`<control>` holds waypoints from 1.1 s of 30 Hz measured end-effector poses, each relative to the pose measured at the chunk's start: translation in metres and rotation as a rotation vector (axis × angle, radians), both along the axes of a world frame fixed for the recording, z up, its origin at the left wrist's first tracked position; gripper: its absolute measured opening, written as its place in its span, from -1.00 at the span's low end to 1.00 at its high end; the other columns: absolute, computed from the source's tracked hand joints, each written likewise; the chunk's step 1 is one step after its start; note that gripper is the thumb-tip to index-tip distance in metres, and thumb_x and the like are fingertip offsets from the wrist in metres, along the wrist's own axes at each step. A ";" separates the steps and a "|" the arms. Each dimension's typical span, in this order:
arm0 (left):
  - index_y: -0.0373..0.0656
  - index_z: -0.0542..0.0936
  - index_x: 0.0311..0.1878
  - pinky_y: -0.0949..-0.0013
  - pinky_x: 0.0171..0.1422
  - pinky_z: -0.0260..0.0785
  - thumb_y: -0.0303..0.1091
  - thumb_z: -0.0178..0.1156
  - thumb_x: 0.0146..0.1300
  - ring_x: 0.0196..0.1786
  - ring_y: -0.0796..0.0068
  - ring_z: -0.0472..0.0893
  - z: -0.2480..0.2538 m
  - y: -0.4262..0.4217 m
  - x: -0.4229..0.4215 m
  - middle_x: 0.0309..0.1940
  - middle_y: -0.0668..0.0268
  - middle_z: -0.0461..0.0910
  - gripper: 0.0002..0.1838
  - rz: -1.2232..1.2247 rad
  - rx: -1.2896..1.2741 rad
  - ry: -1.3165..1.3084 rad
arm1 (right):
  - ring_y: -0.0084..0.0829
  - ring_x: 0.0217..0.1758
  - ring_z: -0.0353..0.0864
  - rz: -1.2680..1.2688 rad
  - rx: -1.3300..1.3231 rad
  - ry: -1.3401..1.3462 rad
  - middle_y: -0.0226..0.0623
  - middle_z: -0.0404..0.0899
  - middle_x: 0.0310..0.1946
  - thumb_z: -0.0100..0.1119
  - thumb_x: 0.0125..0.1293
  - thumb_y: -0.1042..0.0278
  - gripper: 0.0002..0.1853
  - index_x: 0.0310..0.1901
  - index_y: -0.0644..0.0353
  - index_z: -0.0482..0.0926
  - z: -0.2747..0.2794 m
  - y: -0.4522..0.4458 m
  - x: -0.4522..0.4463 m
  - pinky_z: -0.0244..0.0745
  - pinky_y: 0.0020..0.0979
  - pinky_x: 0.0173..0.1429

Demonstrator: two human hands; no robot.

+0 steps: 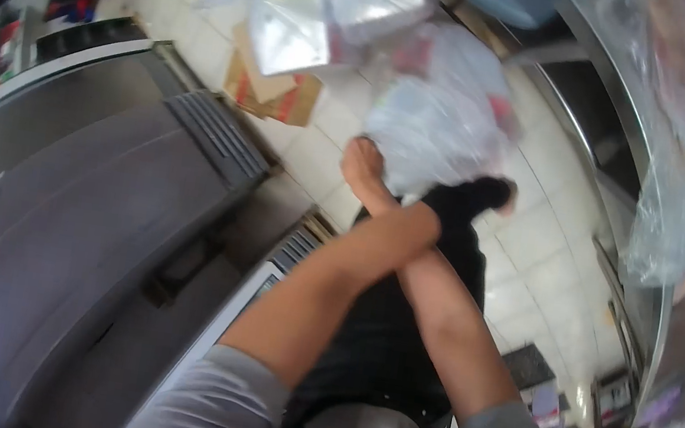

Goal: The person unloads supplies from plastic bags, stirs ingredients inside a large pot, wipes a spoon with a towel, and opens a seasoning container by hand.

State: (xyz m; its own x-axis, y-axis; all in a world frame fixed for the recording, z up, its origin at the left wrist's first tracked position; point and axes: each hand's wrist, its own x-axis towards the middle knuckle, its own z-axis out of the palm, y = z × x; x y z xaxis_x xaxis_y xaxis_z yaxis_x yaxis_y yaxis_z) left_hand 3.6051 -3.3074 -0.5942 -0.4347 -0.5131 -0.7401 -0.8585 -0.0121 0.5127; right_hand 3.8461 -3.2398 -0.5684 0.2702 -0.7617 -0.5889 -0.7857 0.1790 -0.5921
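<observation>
- Two bare forearms in grey sleeves cross at the center of the frame, above one pair of black trousers (382, 333).
- The right hand (362, 166), center-left of the crossing, is just beside a clear bag (438, 127) with pink-red patches; its grip is blurred, and I cannot tell how the fingers stand.
- The left hand (508, 198) seems to be the small patch of skin past black cloth, near that bag's lower right; I cannot tell its grip.
- One silvery package (294, 32) in clear plastic is at top center, with flattened cardboard (276, 95) below it.
- One large grey cabinet (95, 170) blocks the left side.
- Plastic-wrapped pinkish goods (683, 95) lie on a metal-edged desk (612, 134), upper right.
- Pale tiles (532, 232) cover the floor.
</observation>
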 end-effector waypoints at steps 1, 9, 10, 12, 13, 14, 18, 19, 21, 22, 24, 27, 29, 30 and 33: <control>-0.27 0.67 0.09 -0.02 0.02 0.57 -0.26 0.23 0.21 -0.05 -0.02 0.73 0.010 -0.001 0.014 -0.10 -0.03 0.74 -0.59 -0.139 -0.001 0.049 | 0.09 -0.04 0.78 -0.002 0.019 -0.003 0.13 0.75 -0.15 0.22 0.21 0.52 -0.86 -0.28 0.33 0.76 -0.005 0.001 0.000 0.72 -0.03 0.02; -0.29 0.64 -0.04 0.32 0.10 0.56 -0.42 0.11 0.41 0.00 0.39 0.70 0.172 0.146 0.264 -0.18 0.11 0.73 -0.80 1.213 -0.179 0.015 | 0.00 0.10 0.76 0.229 0.242 0.022 -0.06 0.75 0.05 0.20 0.27 0.55 -0.73 -0.04 0.24 0.78 0.020 -0.070 0.008 0.76 -0.01 -0.08; -0.28 0.64 0.00 0.34 0.14 0.57 -0.39 0.10 0.47 0.06 0.40 0.72 0.164 0.176 0.256 -0.16 0.09 0.74 -0.79 0.952 0.015 -0.086 | -0.05 0.06 0.79 0.270 0.273 0.074 -0.12 0.77 0.02 0.25 0.26 0.54 -0.73 -0.02 0.20 0.79 0.022 -0.078 0.016 0.76 -0.01 -0.15; -0.22 0.51 0.27 0.04 0.36 0.39 -0.31 0.16 0.47 0.36 0.14 0.48 0.145 0.159 0.212 0.22 -0.09 0.47 -0.63 0.583 -0.228 0.086 | -0.08 0.06 0.79 0.399 0.346 0.141 -0.16 0.78 0.03 0.26 0.27 0.52 -0.71 0.00 0.19 0.79 0.022 -0.076 0.034 0.77 0.04 -0.19; -0.20 0.44 0.40 -0.11 0.47 0.30 -0.27 0.19 0.47 0.51 0.01 0.37 0.136 0.151 0.190 0.41 -0.19 0.33 -0.50 0.417 -0.365 0.167 | -0.07 0.10 0.78 0.470 0.372 0.167 -0.12 0.76 0.07 0.20 0.29 0.51 -0.70 0.02 0.22 0.78 0.018 -0.081 0.040 0.77 0.09 -0.16; -0.16 0.34 0.48 -0.26 0.51 0.14 -0.26 0.23 0.43 0.55 -0.15 0.26 0.105 0.120 0.176 0.50 -0.20 0.17 -0.40 0.408 -0.584 0.116 | -0.05 0.15 0.76 0.540 0.410 0.194 -0.09 0.74 0.12 0.15 0.32 0.50 -0.69 0.03 0.25 0.77 0.013 -0.081 0.043 0.77 0.13 -0.13; -0.06 0.07 0.67 -0.57 0.59 -0.16 -0.24 0.41 0.22 0.62 -0.60 -0.08 0.064 -0.019 0.172 0.67 -0.29 -0.20 0.01 0.821 -1.017 -0.216 | -0.01 0.14 0.77 0.660 0.318 0.214 -0.05 0.74 0.11 0.15 0.33 0.49 -0.71 0.00 0.24 0.78 0.005 -0.081 0.037 0.77 0.08 -0.05; -0.08 0.14 0.63 -0.53 0.54 -0.06 -0.24 0.40 0.22 0.56 -0.55 0.04 0.046 -0.027 0.176 0.58 -0.28 -0.07 -0.04 0.914 -0.860 -0.231 | -0.01 0.14 0.76 0.681 0.241 0.198 -0.04 0.74 0.11 0.15 0.34 0.49 -0.72 -0.01 0.24 0.78 -0.001 -0.080 0.031 0.77 0.07 -0.04; -0.10 0.26 0.54 -0.43 0.46 0.14 -0.25 0.39 0.21 0.43 -0.45 0.27 0.018 -0.028 0.186 0.42 -0.27 0.20 -0.16 1.083 -0.521 -0.265 | 0.00 0.15 0.76 0.729 0.170 0.203 -0.02 0.74 0.10 0.14 0.35 0.48 -0.72 -0.01 0.24 0.78 0.000 -0.073 0.022 0.76 0.06 -0.01; -0.11 0.32 0.50 -0.38 0.41 0.23 -0.26 0.39 0.21 0.36 -0.40 0.38 0.007 -0.030 0.196 0.33 -0.26 0.33 -0.21 1.155 -0.363 -0.279 | -0.01 0.16 0.76 0.746 0.154 0.227 -0.02 0.74 0.10 0.14 0.35 0.48 -0.72 -0.01 0.25 0.78 0.003 -0.076 0.023 0.76 0.06 0.00; -0.14 0.44 0.41 -0.29 0.33 0.43 -0.27 0.37 0.20 0.23 -0.31 0.61 -0.008 -0.037 0.217 0.16 -0.25 0.59 -0.31 1.265 -0.061 -0.297 | -0.04 0.16 0.76 0.742 0.138 0.256 -0.09 0.75 0.09 0.20 0.32 0.46 -0.72 0.01 0.20 0.79 0.005 -0.074 0.026 0.75 0.00 -0.06; -0.17 0.62 -0.15 -0.20 0.00 0.47 -0.36 0.20 0.23 -0.04 -0.19 0.66 -0.041 -0.038 0.182 -0.14 -0.02 0.65 -0.83 1.202 -0.540 -0.333 | -0.18 0.10 0.80 0.765 0.131 0.329 -0.27 0.80 0.02 0.36 0.22 0.42 -0.68 0.04 0.11 0.80 0.004 -0.077 0.022 0.71 -0.16 -0.30; -0.15 0.59 -0.20 -0.11 0.12 0.28 -0.38 0.24 0.11 0.09 -0.02 0.51 -0.021 -0.057 0.156 -0.09 0.04 0.51 -0.82 1.179 -0.769 -0.228 | -0.22 0.05 0.81 0.902 0.100 0.362 -0.30 0.80 0.00 0.37 0.21 0.42 -0.67 0.03 0.10 0.80 0.002 -0.067 0.023 0.69 -0.18 -0.34; -0.15 0.61 -0.21 -0.11 0.17 0.21 -0.42 0.22 0.06 0.10 -0.06 0.48 0.003 -0.065 0.144 -0.11 0.06 0.50 -0.81 1.147 -0.850 -0.101 | -0.23 0.03 0.82 0.973 0.086 0.374 -0.31 0.80 0.00 0.38 0.20 0.42 -0.67 0.03 0.09 0.80 0.001 -0.060 0.025 0.68 -0.20 -0.36; -0.18 0.64 -0.27 -0.16 0.30 0.17 -0.42 0.30 -0.03 0.18 0.00 0.49 0.003 -0.073 0.100 -0.07 0.09 0.50 -0.80 0.934 -0.892 0.060 | -0.25 0.00 0.82 1.095 0.121 0.411 -0.35 0.80 -0.01 0.34 0.24 0.40 -0.69 0.02 0.05 0.81 0.006 -0.049 0.034 0.66 -0.20 -0.38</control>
State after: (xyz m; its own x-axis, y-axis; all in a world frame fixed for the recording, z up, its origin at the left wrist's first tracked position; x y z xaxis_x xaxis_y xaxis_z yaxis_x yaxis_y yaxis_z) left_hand 3.7049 -3.3800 -0.5909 0.3334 -0.9425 0.0208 -0.6861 -0.2274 0.6911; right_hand 3.8799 -3.2893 -0.5625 0.5189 -0.1735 -0.8370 -0.6832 -0.6727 -0.2841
